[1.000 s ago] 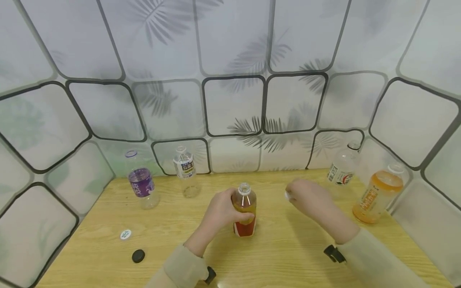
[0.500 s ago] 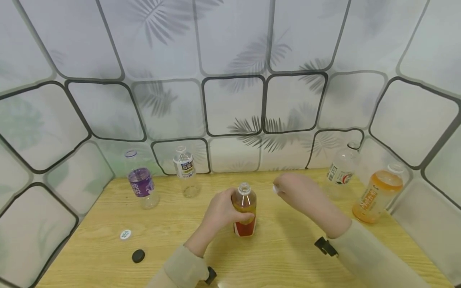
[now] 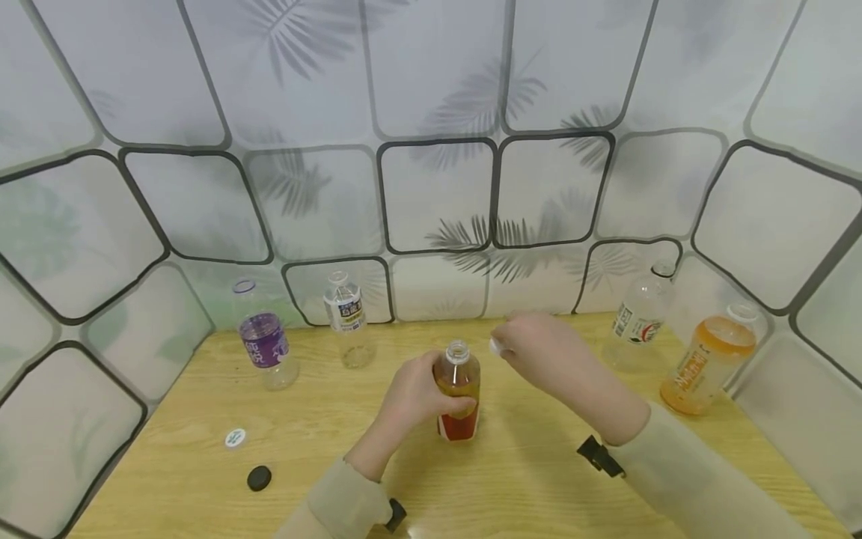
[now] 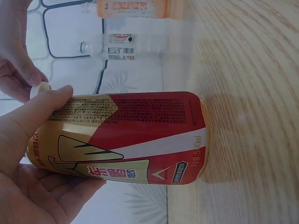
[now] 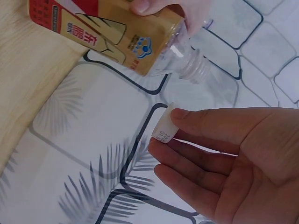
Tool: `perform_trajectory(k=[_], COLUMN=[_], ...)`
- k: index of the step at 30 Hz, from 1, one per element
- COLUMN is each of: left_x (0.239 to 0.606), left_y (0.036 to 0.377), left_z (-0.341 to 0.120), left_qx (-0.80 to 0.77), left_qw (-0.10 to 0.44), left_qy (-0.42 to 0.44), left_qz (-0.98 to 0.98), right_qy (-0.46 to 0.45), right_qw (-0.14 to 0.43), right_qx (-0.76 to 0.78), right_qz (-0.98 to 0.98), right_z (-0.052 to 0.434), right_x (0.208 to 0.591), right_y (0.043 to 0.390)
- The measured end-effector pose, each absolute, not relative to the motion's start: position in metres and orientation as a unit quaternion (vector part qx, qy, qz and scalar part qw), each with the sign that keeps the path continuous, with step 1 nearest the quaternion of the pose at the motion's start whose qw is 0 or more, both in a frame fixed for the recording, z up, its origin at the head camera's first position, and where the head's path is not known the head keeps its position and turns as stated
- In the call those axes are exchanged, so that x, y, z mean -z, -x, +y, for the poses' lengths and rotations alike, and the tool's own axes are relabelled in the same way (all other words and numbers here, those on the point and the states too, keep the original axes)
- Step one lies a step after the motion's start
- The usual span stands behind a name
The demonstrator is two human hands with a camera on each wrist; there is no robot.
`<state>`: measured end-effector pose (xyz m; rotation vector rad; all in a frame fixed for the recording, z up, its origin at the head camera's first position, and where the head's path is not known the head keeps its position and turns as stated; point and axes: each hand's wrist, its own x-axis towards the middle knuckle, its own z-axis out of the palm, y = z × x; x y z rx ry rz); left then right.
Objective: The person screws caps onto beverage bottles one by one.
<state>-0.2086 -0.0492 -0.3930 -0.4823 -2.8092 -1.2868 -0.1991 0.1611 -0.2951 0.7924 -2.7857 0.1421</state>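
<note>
Red-and-gold bottle (image 3: 459, 424), seen from the head, stands upright on the tabletop (image 3: 364, 457), its threaded neck bare. The left hand (image 3: 419, 393) holds it round the upper part from its left side. Just to the bottle's right, and a little above its neck, the right hand (image 3: 548, 353) holds a white cap (image 3: 497, 346). To the bottle's left and farther back stand a clear bottle (image 3: 347, 314) and, beyond that, a purple-labelled bottle (image 3: 265, 340); nearer the person on that side lie a white-and-green cap (image 3: 236, 438) and a black cap (image 3: 259, 477). Well to its right stand a black-ringed bottle (image 3: 638, 320) and an orange-labelled bottle (image 3: 714, 352).

From the left wrist, the left thumb and fingers are spread only as wide as the red-and-gold bottle and grip it; its base meets the tabletop, and "500ml" shows near that end.

From the right wrist, the right thumb and forefinger pinch the white cap, nearly closed, other fingers bent below; the cap is near the bottle's neck but apart from it.
</note>
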Motion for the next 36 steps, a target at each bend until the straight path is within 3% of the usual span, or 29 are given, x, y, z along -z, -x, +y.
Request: perform_trajectory(k=[23, 36], left_x=[0.397, 0.399], left_y=[0.209, 0.209], left_z=[-0.05, -0.05], left_qx=[0.412, 0.412], left_qw=[0.012, 0.014], left_qy=[0.163, 0.162], left_qz=[-0.897, -0.896], right_qy=[-0.311, -0.308], right_qw=[0.167, 0.131], right_qx=[-0.025, -0.024], right_qz=[-0.935, -0.942], right_z=[0.132, 0.116], right_x=[0.283, 0.283], right_y=[0.195, 0.19])
